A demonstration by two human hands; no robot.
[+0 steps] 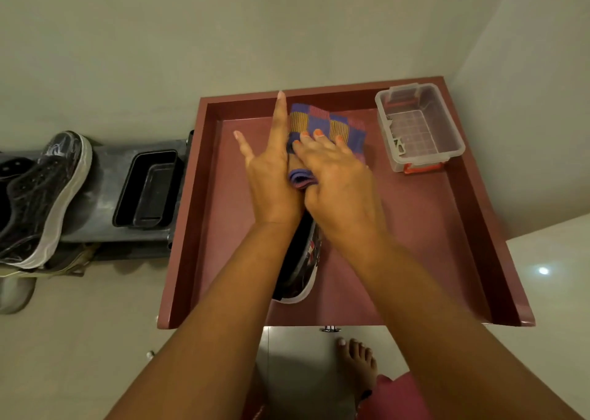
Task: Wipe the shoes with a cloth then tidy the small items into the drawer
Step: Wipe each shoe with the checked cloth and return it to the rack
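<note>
A checked purple and yellow cloth (332, 125) covers the front of a dark shoe with a white sole (306, 269) lying in the open reddish drawer (191, 244). My right hand (335, 176) presses the cloth down on the shoe, fingers spread over it. My left hand (271, 164) lies flat against the left side of the cloth and shoe, fingers straight and pointing away. Most of the shoe is hidden under my hands and forearms.
A clear plastic box with orange clips (418, 129) stands in the drawer's far right corner. To the left, a grey shelf (102, 183) carries a black tray (147, 189) and a black mesh shoe with a white sole (41, 202). My bare foot (360, 362) is on the floor below the drawer.
</note>
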